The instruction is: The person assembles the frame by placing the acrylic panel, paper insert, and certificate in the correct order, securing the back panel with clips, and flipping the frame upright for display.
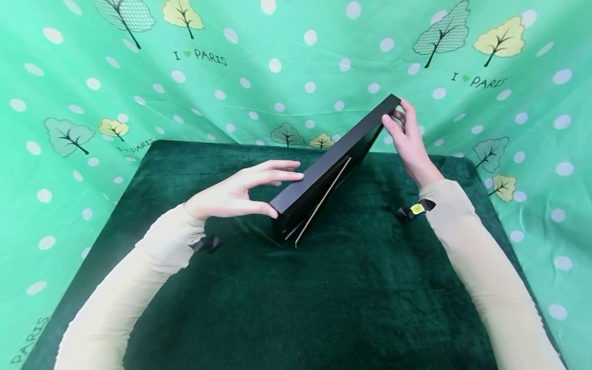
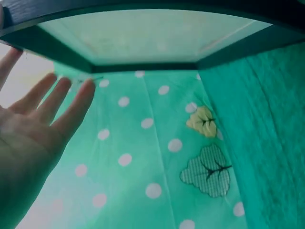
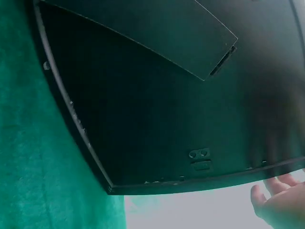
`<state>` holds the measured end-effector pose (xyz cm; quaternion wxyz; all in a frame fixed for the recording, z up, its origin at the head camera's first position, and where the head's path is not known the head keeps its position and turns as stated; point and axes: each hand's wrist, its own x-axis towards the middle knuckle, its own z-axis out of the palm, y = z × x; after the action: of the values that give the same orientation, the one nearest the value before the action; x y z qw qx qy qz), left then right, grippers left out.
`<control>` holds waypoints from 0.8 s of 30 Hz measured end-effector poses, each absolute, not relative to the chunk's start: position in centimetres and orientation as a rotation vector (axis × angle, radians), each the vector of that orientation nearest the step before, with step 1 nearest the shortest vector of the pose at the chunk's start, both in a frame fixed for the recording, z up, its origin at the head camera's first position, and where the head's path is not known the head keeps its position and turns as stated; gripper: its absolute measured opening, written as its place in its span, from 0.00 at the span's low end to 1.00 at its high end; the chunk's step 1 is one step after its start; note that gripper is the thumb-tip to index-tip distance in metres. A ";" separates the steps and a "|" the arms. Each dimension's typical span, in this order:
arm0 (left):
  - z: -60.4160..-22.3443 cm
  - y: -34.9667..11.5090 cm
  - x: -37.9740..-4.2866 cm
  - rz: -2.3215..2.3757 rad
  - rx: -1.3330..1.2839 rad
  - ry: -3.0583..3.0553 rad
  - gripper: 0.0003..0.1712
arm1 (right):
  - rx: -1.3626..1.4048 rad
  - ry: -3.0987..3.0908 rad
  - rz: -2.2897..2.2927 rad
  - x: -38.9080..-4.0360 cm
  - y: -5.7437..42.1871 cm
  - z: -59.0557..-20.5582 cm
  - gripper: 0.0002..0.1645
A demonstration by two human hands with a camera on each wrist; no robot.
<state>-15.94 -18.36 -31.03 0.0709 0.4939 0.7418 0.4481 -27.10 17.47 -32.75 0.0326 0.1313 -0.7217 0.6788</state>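
A black picture frame (image 1: 334, 153) stands tilted on edge over the dark green cloth, running from near left to far right. Its back faces the right side, where a flat easel leg (image 1: 322, 201) is swung partly out. My right hand (image 1: 409, 141) pinches the far upper corner between thumb and fingers. At the near corner, my left hand (image 1: 238, 191) touches the edge with its thumb and outstretched, spread fingers. The left wrist view looks into the pale glazed front (image 2: 157, 36). The back panel (image 3: 143, 109) fills the right wrist view, with a small metal hanger (image 3: 200, 160) near its edge.
Dark green velvety cloth (image 1: 296, 308) covers the table. Behind and at both sides hangs a green curtain (image 1: 277, 67) with white dots and printed trees. Each wrist wears a small black camera, the right one (image 1: 407, 211) with a yellow label.
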 end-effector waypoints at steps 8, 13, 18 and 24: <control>-30.8 -16.5 -15.2 1.415 1.573 2.258 0.43 | 0.428 -2.110 2.287 -29.4 15.1 -32.0 0.28; -30.7 -15.9 -15.0 1.429 1.642 2.293 0.44 | 0.506 -2.199 2.271 -30.5 13.8 -31.4 0.29; -30.6 -16.0 -14.3 1.497 1.635 2.316 0.45 | 0.599 -2.303 2.219 -31.3 12.3 -30.8 0.30; -30.4 -16.0 -13.1 1.608 1.592 2.291 0.45 | 0.696 -2.421 2.158 -32.0 9.9 -30.4 0.34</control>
<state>-13.13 -16.05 -30.37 -0.0394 0.4941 0.7108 0.4991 -32.03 9.90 -30.40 -0.0876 0.2091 -0.7271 0.6480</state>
